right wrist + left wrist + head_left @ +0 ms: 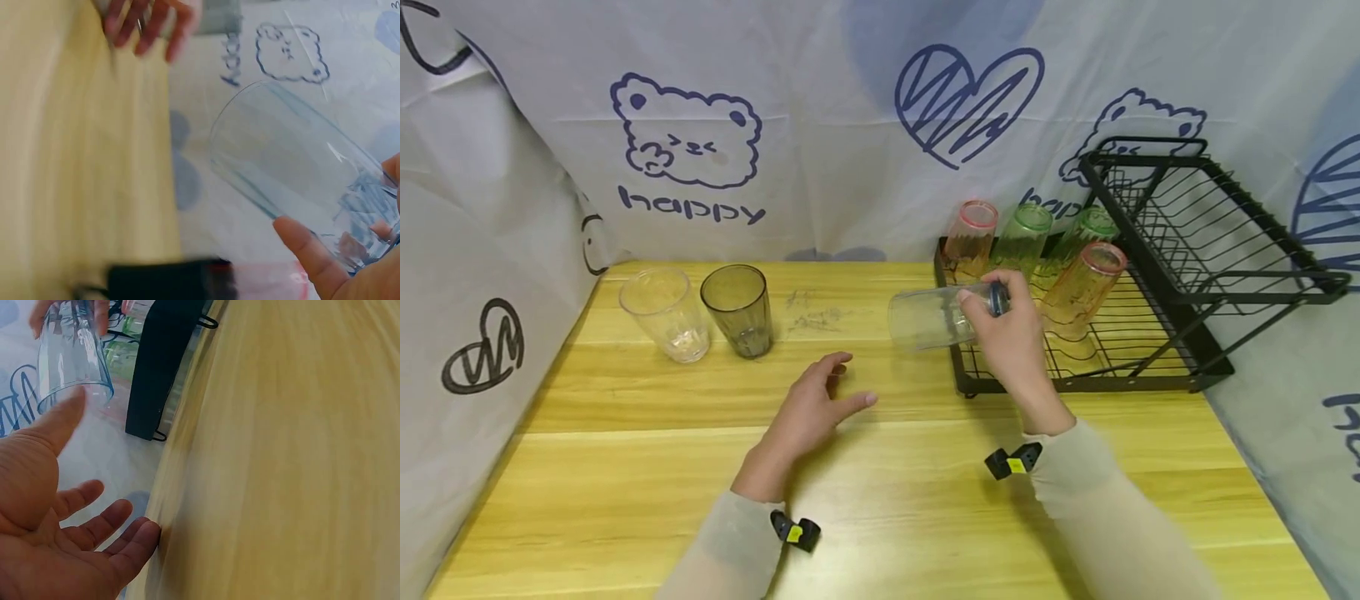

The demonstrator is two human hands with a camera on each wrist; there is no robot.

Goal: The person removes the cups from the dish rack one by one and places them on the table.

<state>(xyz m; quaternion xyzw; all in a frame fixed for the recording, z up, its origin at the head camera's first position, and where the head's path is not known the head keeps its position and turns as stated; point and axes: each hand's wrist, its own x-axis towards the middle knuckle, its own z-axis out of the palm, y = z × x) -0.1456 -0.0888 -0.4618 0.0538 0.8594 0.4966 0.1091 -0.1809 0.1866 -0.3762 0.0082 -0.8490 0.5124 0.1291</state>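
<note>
My right hand (1011, 329) grips a clear bluish drinking glass (928, 318) near its base. The glass lies on its side in the air, mouth to the left, over the left edge of the black dish rack (1075, 385). In the right wrist view the thumb and fingers wrap the base end of the glass (294, 169). My left hand (812, 408) hovers over the table, fingers relaxed and apart, holding nothing. From the left wrist, the glass (75, 356) shows beyond the left thumb (62, 422).
Upside-down tumblers stand on the rack: a pink one (972, 237), two green ones (1022, 237) and a pink-orange one (1084, 287). A clear glass (666, 317) and a smoky grey glass (737, 312) stand upright at the table's back left. The rack's upper shelf (1210, 225) rises at right.
</note>
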